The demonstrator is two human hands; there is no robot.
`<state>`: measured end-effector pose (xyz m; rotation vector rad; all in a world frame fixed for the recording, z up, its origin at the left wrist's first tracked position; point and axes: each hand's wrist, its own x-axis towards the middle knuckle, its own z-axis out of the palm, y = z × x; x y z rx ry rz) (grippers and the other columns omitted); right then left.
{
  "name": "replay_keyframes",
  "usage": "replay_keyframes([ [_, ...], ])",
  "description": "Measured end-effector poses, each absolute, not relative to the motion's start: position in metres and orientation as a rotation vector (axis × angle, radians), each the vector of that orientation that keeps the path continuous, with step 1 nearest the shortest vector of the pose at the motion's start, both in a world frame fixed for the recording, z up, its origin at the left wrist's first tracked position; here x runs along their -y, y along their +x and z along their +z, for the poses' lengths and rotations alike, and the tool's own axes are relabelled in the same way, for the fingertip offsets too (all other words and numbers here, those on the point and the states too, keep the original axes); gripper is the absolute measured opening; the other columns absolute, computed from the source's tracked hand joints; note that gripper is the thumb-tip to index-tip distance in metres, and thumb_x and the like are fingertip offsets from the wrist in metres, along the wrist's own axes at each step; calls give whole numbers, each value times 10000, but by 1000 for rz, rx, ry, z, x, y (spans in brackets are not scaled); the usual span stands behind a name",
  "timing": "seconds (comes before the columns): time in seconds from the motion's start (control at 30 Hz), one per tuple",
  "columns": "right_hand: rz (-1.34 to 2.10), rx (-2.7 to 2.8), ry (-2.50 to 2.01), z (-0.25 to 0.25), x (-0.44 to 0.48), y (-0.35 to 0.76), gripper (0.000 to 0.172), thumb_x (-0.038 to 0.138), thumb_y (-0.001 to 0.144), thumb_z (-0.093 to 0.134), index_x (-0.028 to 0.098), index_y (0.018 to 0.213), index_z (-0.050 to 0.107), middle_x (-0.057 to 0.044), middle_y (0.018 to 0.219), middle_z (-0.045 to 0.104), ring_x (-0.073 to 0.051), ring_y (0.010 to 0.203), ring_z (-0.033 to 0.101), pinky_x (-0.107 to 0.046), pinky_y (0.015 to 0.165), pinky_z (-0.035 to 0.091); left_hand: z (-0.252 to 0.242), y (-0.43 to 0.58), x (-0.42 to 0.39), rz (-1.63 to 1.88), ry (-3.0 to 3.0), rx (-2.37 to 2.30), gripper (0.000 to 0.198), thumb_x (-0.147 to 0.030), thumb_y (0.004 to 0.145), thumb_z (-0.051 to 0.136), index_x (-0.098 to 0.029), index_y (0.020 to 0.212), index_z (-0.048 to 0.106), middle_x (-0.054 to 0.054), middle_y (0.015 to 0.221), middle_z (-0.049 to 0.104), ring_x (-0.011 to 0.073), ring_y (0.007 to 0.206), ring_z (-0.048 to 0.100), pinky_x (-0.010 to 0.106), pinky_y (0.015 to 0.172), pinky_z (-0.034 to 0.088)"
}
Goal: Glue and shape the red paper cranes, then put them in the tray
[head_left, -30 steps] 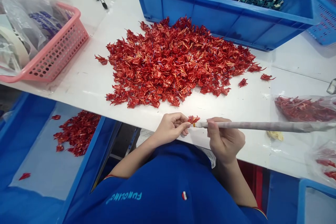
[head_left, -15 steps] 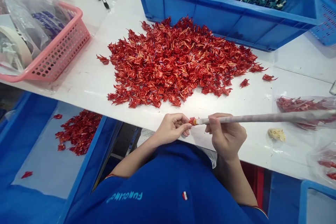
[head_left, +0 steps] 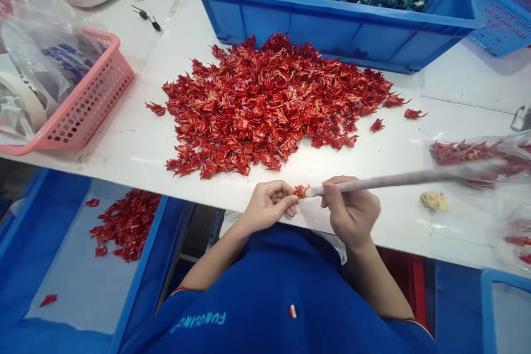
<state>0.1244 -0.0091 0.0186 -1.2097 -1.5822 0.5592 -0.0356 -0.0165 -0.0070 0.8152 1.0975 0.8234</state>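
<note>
My left hand (head_left: 270,203) pinches a small red folded piece (head_left: 299,191) at the near edge of the white table (head_left: 136,144). My right hand (head_left: 350,210) is closed around a long grey paper-wrapped stick (head_left: 406,178) that runs out to the right. The stick's tip touches the red piece between my hands. A big heap of the same red folded pieces (head_left: 269,102) lies on the table just beyond my hands.
A blue crate (head_left: 332,16) of dark green pieces stands behind the heap. A pink basket (head_left: 78,105) with plastic bags sits at the left. Clear bags of red pieces (head_left: 477,155) lie at the right. A blue bin (head_left: 120,221) below left holds more red pieces.
The stick's far end has risen and swung slightly away. The red piece has been pressed onto the stick's tip. Both hands stay in place; the camera tilted a little.
</note>
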Motion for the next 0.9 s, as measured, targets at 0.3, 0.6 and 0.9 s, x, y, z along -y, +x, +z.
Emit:
replay_keyframes([
  [0.3,546,1656,-1080,17,5,121,170,242,929,573,210,774,632,-8,673,701,-107,466,597,-233,446,493,-6,-37,16,793,902,-1140,451,-544,642,810,-142,698,614,35,549,680,152,482,655,260,528,566],
  [0.6,526,1633,-1081,20,4,122,176,235,920,582,210,749,617,1,653,689,-95,448,570,-228,444,459,-4,-36,15,799,910,-1162,469,-563,627,816,-148,684,607,26,536,674,143,468,641,261,521,560],
  [0.9,479,1488,-1052,9,4,119,55,208,912,602,212,914,657,-26,813,723,-129,556,670,-258,498,568,-7,-38,14,873,826,-1106,465,-533,591,852,-136,663,621,27,521,678,136,432,632,236,474,553],
])
